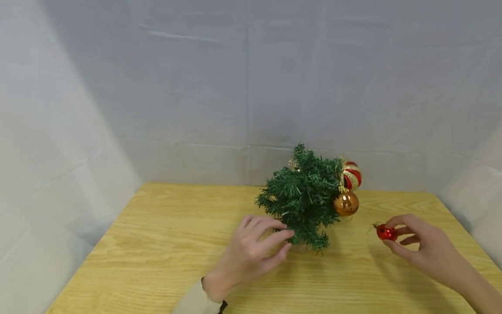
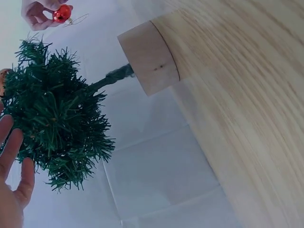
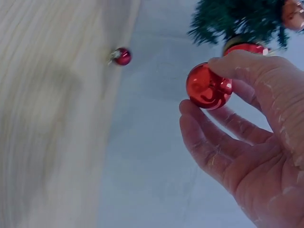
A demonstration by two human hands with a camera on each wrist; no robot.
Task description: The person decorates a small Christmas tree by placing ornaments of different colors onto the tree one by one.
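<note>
Grey cloth backdrop, wooden worktop [image 1: 164, 244]. One small tree [image 1: 303, 196] on a wood base [image 2: 149, 57] stands mid-worktop, two baubles already hung on its right side: one striped [image 1: 351, 175], one orange [image 1: 346, 203]. Right hand [image 1: 423, 246] pinches a red bauble [image 1: 386, 232] just right of the tree, off the surface. Left hand [image 1: 251, 253] is open, fingers relaxed, touching the lower branches. Judged step: hanging the third bauble; next move needs its loop hooked over a branch tip. Another small red ball [image 3: 122, 56] shows in the right wrist view.
</note>
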